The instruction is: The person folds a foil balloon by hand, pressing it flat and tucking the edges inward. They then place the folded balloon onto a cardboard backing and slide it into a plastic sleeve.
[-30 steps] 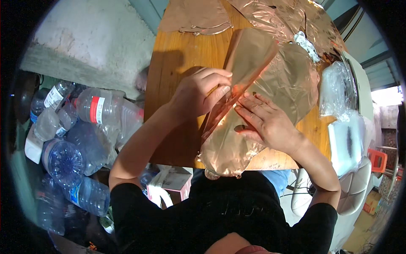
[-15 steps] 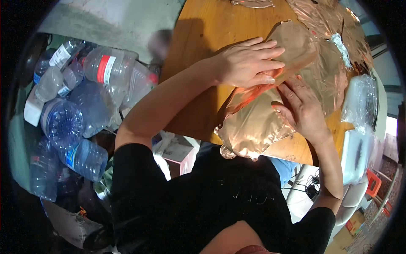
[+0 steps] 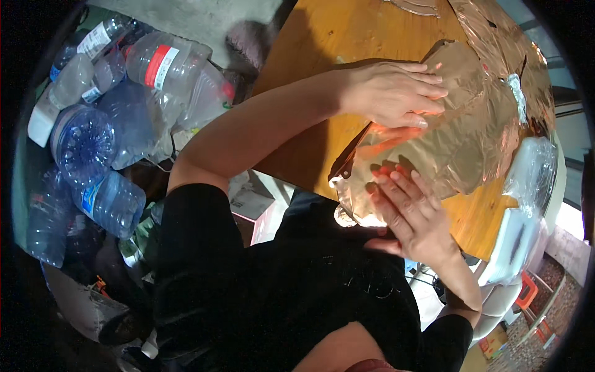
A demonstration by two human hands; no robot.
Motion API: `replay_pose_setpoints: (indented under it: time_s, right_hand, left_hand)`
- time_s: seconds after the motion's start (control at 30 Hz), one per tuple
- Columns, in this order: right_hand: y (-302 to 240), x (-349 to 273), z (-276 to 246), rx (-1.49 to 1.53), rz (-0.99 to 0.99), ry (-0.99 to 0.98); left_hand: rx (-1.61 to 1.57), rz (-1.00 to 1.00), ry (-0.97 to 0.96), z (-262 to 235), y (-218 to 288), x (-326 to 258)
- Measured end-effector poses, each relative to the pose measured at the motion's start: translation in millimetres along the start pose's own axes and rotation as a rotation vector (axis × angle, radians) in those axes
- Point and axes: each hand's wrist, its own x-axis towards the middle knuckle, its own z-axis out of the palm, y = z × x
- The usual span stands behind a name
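A deflated foil balloon [image 3: 462, 133], shiny rose-gold with a crinkled edge, lies spread on the wooden table [image 3: 322, 40]. My left hand [image 3: 396, 94] rests palm down on its upper left part, fingers stretched to the right. Lower down, my right hand [image 3: 414, 214] lies over its near edge with fingers extended and slightly spread. Neither hand grips the foil. Small rounded tabs of the balloon stick out over the table's near edge, beside my right fingertips. What lies beneath my palms is hidden.
More rose-gold foil [image 3: 505, 46] covers the table's far right. On the right edge lie clear plastic packets [image 3: 530, 177]. Several empty plastic bottles [image 3: 83, 146] are piled on the left. A red plastic frame [image 3: 527, 290] stands low on the right.
My right hand has slid toward me and left, down to the near edge. The raised fold between my hands now lies flatter. My left hand stays on the foil.
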Motion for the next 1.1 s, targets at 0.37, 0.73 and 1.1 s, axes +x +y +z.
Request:
replay_pose_setpoints:
  time_s: [0.37,0.73,1.1]
  right_hand:
    - [-13.9,-18.6,39.2,-0.229,-0.073,0.153]
    - [-16.3,-16.6,34.3,-0.228,-0.037,0.130]
    - [-12.9,-17.8,31.6,-0.214,-0.086,0.136]
  left_hand:
    - [-0.094,-0.013,-0.025,6.0,20.4,5.2]
    - [-0.261,-0.289,0.054,-61.9,70.4,-21.7]
    - [-0.332,-0.864,0.099,-77.3,136.5,-55.7]
